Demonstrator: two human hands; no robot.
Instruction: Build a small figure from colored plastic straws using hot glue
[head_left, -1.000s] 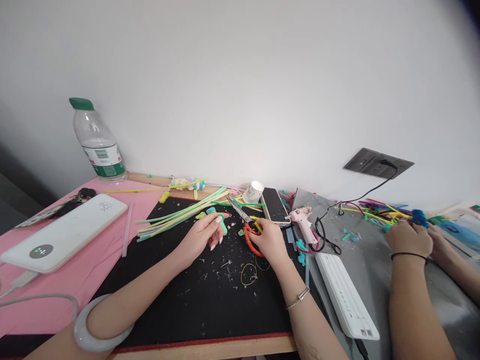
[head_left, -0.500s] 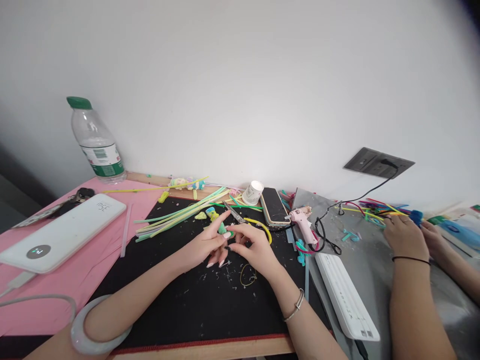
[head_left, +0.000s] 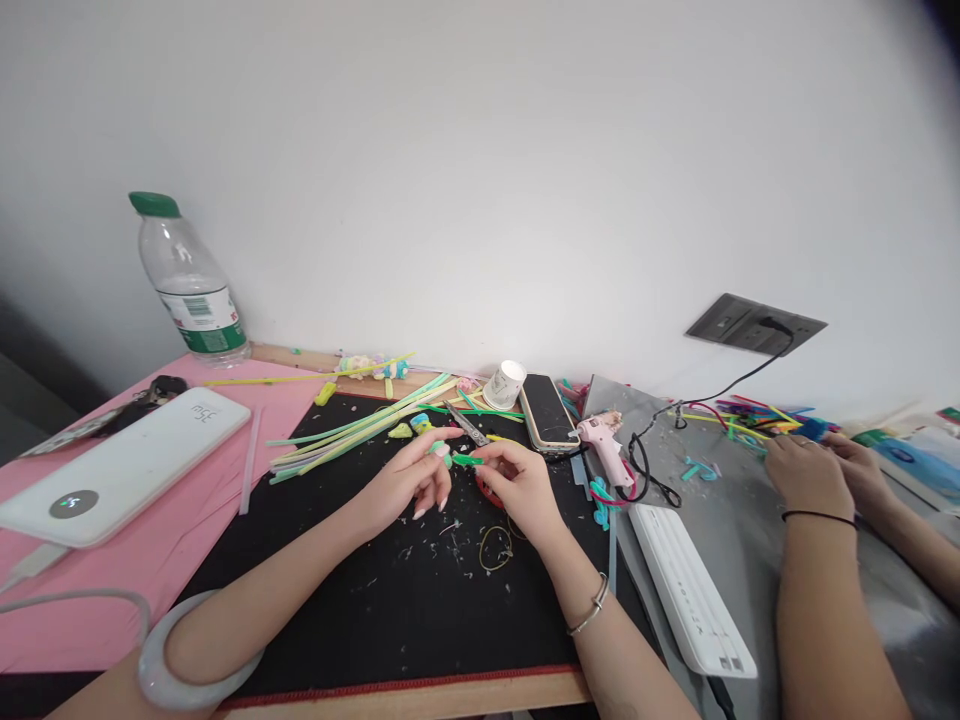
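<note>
Both my hands meet over the black mat (head_left: 390, 610). My left hand (head_left: 405, 478) pinches a short green straw piece (head_left: 459, 459) between thumb and fingers, its other fingers curled down. My right hand (head_left: 517, 485) pinches the other end of the same green piece. Scissors (head_left: 466, 424) lie just behind my hands, their orange handles partly hidden under my right hand. A bundle of long green and yellow straws (head_left: 352, 425) lies to the left of the hands. A rubber band (head_left: 496, 548) lies on the mat near my right wrist.
A pink glue gun (head_left: 604, 448), phone (head_left: 547, 412), paper cup (head_left: 507, 384) and white keyboard (head_left: 686, 590) sit to the right. A white power bank (head_left: 127, 462) and water bottle (head_left: 187, 285) stand left. Another person's hands (head_left: 814, 470) handle coloured straws (head_left: 757, 415) at far right.
My right hand left the scissors' orange handles and came to my left hand. Both hands now pinch the green straw piece slightly higher over the mat.
</note>
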